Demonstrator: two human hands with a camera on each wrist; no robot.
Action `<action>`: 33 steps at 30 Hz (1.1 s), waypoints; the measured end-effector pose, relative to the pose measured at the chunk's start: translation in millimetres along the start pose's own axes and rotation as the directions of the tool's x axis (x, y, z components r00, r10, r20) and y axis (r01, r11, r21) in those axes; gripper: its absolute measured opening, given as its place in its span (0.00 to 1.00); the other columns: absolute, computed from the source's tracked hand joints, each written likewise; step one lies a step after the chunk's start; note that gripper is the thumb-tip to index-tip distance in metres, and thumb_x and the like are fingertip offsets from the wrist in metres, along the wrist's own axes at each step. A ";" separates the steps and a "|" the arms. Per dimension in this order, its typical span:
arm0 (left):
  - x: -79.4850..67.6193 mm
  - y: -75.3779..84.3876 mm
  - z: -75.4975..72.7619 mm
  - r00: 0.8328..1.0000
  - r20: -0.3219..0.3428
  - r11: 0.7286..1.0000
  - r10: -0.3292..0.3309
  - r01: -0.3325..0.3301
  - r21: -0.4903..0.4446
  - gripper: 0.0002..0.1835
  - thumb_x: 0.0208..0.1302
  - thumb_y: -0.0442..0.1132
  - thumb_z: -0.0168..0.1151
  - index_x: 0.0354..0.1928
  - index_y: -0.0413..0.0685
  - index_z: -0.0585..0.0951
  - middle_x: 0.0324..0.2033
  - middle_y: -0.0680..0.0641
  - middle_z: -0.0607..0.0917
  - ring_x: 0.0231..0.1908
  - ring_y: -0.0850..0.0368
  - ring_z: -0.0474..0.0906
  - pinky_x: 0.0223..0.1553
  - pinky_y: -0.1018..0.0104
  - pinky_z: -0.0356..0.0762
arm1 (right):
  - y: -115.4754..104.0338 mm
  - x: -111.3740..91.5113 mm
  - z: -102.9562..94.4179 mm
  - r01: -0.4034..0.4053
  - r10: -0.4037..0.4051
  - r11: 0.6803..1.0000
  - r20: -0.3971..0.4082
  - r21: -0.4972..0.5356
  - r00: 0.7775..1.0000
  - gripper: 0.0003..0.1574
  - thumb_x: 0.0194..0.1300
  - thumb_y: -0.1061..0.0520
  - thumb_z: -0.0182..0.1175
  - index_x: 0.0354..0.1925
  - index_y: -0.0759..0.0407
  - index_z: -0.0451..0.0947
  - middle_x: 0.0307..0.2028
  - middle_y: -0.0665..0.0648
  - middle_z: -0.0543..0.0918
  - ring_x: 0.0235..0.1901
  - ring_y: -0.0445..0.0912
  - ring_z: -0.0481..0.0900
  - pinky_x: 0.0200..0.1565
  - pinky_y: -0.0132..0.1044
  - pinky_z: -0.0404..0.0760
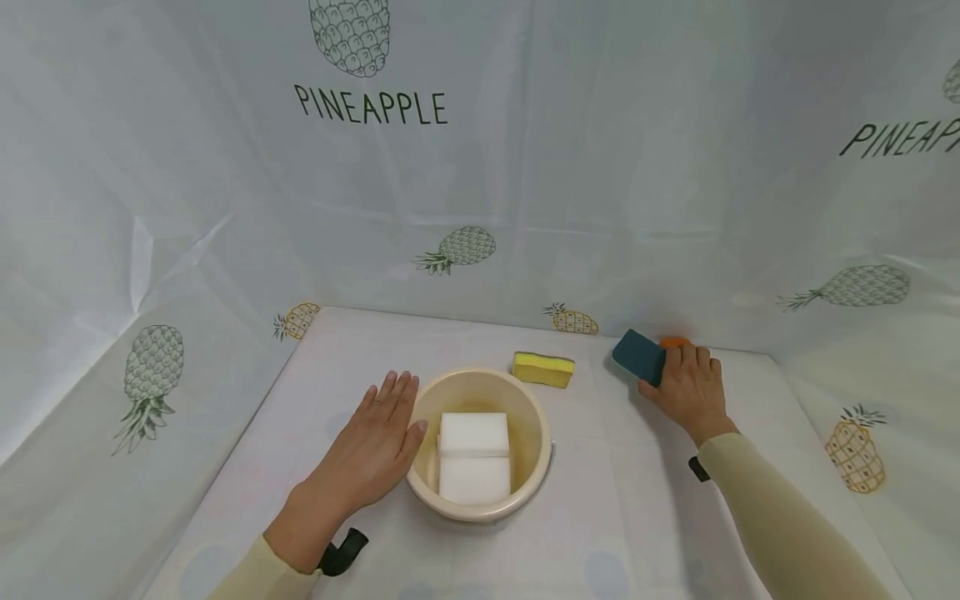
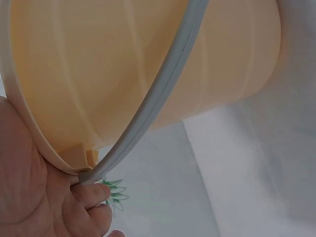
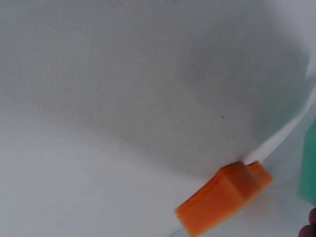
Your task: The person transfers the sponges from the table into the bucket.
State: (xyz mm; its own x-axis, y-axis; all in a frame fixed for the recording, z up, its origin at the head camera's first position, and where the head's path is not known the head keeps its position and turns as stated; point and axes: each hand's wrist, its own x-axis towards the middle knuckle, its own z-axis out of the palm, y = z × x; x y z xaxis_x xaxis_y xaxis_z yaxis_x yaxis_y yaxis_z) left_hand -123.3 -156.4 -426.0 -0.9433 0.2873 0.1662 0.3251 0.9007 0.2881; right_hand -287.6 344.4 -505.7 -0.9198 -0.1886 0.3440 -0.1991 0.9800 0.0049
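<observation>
A cream bucket [image 1: 480, 511] stands at the middle of the table, with white sponge blocks [image 1: 474, 481] inside it. My left hand [image 1: 375, 446] rests against the bucket's left rim, its fingers straight. In the left wrist view, the palm touches the rim beside the end of the grey bucket handle [image 2: 158, 94]. Towards the back right, my right hand [image 1: 692, 390] grips a dark blue-green sponge [image 1: 637, 357]. Just beyond that hand is an orange sponge [image 3: 217, 200], partly hidden in the head view. Only fingertips and an edge of the green sponge [image 3: 309, 168] show in the right wrist view.
A yellow sponge [image 1: 543, 369] lies behind the bucket, to its right. White sheeting printed with pineapples [image 1: 467, 246] rises along the back and both sides of the white-covered table [image 1: 592, 508].
</observation>
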 end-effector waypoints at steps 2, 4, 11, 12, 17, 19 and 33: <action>0.0 -0.5 0.3 1.000 -0.004 1.000 0.000 0.000 0.004 0.36 0.84 0.51 0.46 0.81 0.33 0.59 0.80 0.35 0.62 0.82 0.39 0.51 0.82 0.40 0.51 | -1.7 -0.2 -2.8 0.010 -0.010 1.000 -0.008 -0.008 1.000 0.51 0.59 0.38 0.73 0.58 0.77 0.66 0.48 0.74 0.73 0.45 0.68 0.69 0.44 0.62 0.72; -0.1 -0.8 0.5 1.000 -0.005 1.000 0.001 -0.001 0.007 0.36 0.84 0.51 0.46 0.81 0.33 0.59 0.80 0.35 0.62 0.82 0.39 0.51 0.82 0.40 0.51 | -4.0 -0.8 -6.1 0.021 -0.021 1.000 -0.013 -0.011 1.000 0.52 0.59 0.38 0.74 0.58 0.77 0.66 0.49 0.74 0.73 0.45 0.68 0.69 0.45 0.63 0.72; 0.0 -1.0 -0.6 1.000 0.003 1.000 -0.001 0.001 0.022 0.36 0.84 0.51 0.46 0.81 0.33 0.58 0.80 0.35 0.61 0.82 0.39 0.50 0.82 0.40 0.51 | -14.9 -2.4 -16.2 0.080 -0.081 0.997 -0.079 -0.017 0.994 0.53 0.55 0.38 0.75 0.58 0.77 0.67 0.52 0.75 0.74 0.48 0.70 0.71 0.46 0.64 0.73; -0.1 -1.0 -1.0 1.000 0.002 1.000 0.000 0.000 0.025 0.36 0.84 0.51 0.46 0.81 0.33 0.58 0.80 0.35 0.61 0.82 0.39 0.51 0.81 0.39 0.51 | -17.0 -2.5 -17.8 0.089 -0.090 0.996 -0.092 -0.018 0.992 0.53 0.55 0.38 0.75 0.58 0.77 0.68 0.52 0.75 0.74 0.48 0.70 0.71 0.45 0.64 0.74; 0.1 0.4 -2.9 1.000 0.002 0.999 0.009 -0.009 0.052 0.36 0.84 0.51 0.47 0.80 0.32 0.59 0.80 0.34 0.61 0.82 0.38 0.51 0.81 0.39 0.51 | -30.9 -3.4 -27.7 0.110 -0.111 0.994 -0.119 -0.014 0.987 0.53 0.53 0.39 0.77 0.58 0.76 0.68 0.53 0.76 0.75 0.50 0.69 0.72 0.47 0.65 0.74; 0.1 1.0 -3.7 1.000 0.004 0.998 0.011 -0.011 0.064 0.36 0.84 0.51 0.47 0.80 0.32 0.59 0.80 0.34 0.61 0.82 0.37 0.51 0.81 0.39 0.51 | -38.7 -4.2 -32.5 0.117 -0.118 0.993 -0.126 -0.015 0.985 0.53 0.53 0.39 0.77 0.58 0.75 0.69 0.53 0.75 0.75 0.52 0.69 0.71 0.49 0.66 0.74; 1.0 0.9 -4.9 1.000 0.018 0.997 0.013 -0.014 0.077 0.36 0.84 0.51 0.46 0.81 0.32 0.58 0.81 0.34 0.59 0.82 0.37 0.50 0.82 0.39 0.49 | -125.4 -14.2 -101.6 0.271 -0.247 0.961 -0.285 0.049 0.926 0.54 0.47 0.35 0.79 0.54 0.76 0.73 0.46 0.74 0.79 0.45 0.66 0.73 0.42 0.58 0.75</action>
State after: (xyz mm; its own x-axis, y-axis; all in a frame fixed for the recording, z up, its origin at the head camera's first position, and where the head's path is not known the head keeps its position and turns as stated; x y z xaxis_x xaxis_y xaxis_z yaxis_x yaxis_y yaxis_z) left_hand -123.6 -156.9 -421.0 -0.9401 0.3046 0.1530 0.3323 0.9191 0.2119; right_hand -215.3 230.8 -415.8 -0.7066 -0.3981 0.5849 -0.4573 0.8878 0.0518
